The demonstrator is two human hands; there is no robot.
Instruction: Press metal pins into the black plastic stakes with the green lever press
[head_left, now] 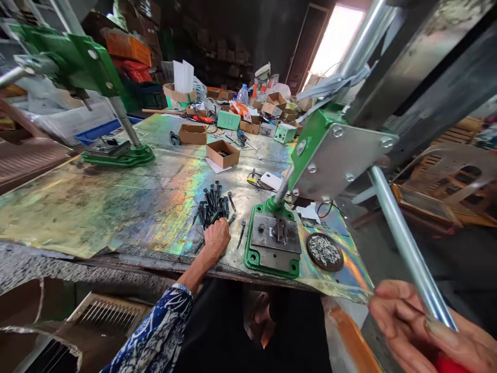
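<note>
My left hand [216, 235] rests on the near edge of a pile of black screw-like parts [213, 203], its fingers curled down among them. What it holds, if anything, is hidden. My right hand [423, 331] is wrapped round the silver lever [404, 248] of a green hand press [322, 155], near the lever's red grip at the bottom right. The press's green base [272, 241] carries a grey die plate with a small dark part on it. A round dark dish of tiny pale pieces [324, 251] lies just right of the base.
A second green press [116, 153] stands at the far left of the iridescent-covered table [116, 202]. Small cardboard boxes [222, 153], green boxes, tools and a bottle crowd the far end. Stacked wooden frames [446, 202] sit to the right, cardboard and a grille below the front edge.
</note>
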